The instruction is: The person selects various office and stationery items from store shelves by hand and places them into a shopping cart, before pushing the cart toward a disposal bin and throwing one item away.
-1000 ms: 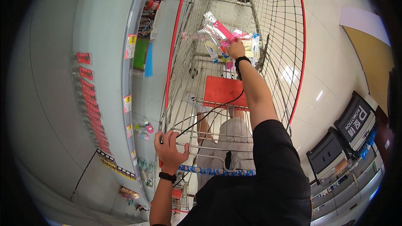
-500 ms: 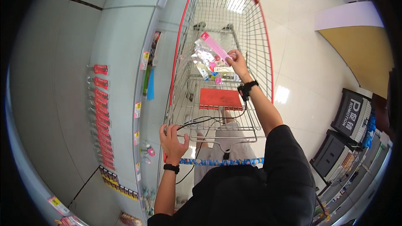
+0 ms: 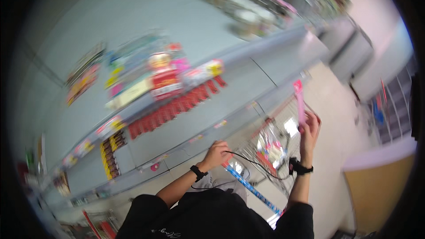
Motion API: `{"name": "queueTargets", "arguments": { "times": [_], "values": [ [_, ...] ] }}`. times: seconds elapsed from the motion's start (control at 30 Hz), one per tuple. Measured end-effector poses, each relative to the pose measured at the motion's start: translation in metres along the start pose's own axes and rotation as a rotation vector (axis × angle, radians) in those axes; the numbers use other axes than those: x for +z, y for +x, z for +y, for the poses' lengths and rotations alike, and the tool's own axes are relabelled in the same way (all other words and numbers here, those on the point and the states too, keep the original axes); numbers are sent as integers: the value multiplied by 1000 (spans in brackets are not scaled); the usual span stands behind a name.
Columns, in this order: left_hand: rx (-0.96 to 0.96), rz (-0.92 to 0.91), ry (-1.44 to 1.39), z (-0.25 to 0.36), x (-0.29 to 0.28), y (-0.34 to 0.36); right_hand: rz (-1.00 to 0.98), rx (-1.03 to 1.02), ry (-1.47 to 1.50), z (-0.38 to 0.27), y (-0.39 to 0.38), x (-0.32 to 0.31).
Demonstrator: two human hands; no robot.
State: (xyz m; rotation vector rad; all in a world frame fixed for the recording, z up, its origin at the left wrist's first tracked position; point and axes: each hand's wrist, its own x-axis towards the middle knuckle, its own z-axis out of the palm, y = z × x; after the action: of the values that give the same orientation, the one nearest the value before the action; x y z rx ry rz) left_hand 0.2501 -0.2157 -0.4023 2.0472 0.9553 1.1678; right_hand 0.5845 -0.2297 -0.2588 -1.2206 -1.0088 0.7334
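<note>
One pink strip (image 3: 299,102), right of clear packets (image 3: 269,138), near end clamped in right hand's (image 3: 311,127) fingers; best gripped firmly, unbent. One left hand (image 3: 216,156) beside blue cart handle (image 3: 253,189), finger closure unclear.

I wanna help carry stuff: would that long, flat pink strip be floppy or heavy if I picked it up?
Probably stiff: the long, flat pink strip sticks out straight from the person's bare right hand. Likely light too: it looks slim, and only that hand holds it, near one end.
</note>
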Motion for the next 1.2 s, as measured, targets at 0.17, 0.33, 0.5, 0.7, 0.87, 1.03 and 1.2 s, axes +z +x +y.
{"name": "queueTargets", "arguments": {
  "times": [0.17,0.33,0.5,0.7,0.87,1.03,1.2],
  "values": [
    [7,5,-47,38,-90,-37,-478,-236,122,-132,-3,134],
    [-36,97,-112,61,-136,-61,-851,-696,-239,-235,34,303],
    [-8,68,-119,72,-136,-80,-1325,-578,-543,-234,79,425],
    [-84,-88,-154,70,-111,-105,-1354,-833,-1046,-199,78,472],
    [-139,-154,-179,69,-112,-80,-1090,-1039,-1037,-206,105,453],
    [-169,-184,-175,50,-80,-43,-863,-936,-557,-248,88,319],
    [-339,-543,-261,55,38,-58,-586,-589,-316,-174,67,66]
  ]
}}
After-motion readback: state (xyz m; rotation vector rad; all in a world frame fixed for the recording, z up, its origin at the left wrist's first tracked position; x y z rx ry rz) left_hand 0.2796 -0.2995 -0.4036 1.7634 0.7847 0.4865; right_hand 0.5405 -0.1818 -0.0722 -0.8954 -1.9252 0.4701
